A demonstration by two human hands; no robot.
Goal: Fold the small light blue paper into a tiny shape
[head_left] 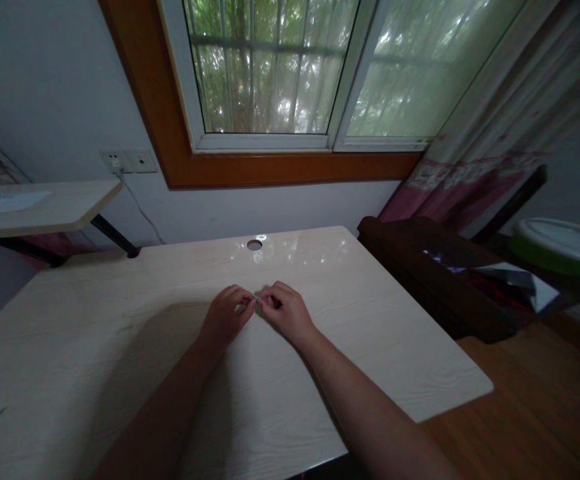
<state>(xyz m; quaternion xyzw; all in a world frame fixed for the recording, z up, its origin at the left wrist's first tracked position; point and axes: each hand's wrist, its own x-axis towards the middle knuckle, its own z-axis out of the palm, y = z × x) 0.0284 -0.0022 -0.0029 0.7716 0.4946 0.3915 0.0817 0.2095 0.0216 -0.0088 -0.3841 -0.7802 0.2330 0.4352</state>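
Over the middle of a pale wood-grain table [370, 320], my two hands meet fingertip to fingertip. My left hand [227, 313] is closed in a pinch, thumb against forefinger. My right hand [286, 310] pinches from the other side, its fingers curled. Between the fingertips shows a tiny, thin, light greenish thing [257, 297], too small to name. Most of it is hidden by the fingers.
A round cable hole [255, 245] lies behind my hands. At the left stands a raised shelf [80, 203] on black legs, with a cord below a wall socket [115, 161]. A small dark speck [3, 411] lies at the left. Dark wooden furniture [420, 267] stands at right.
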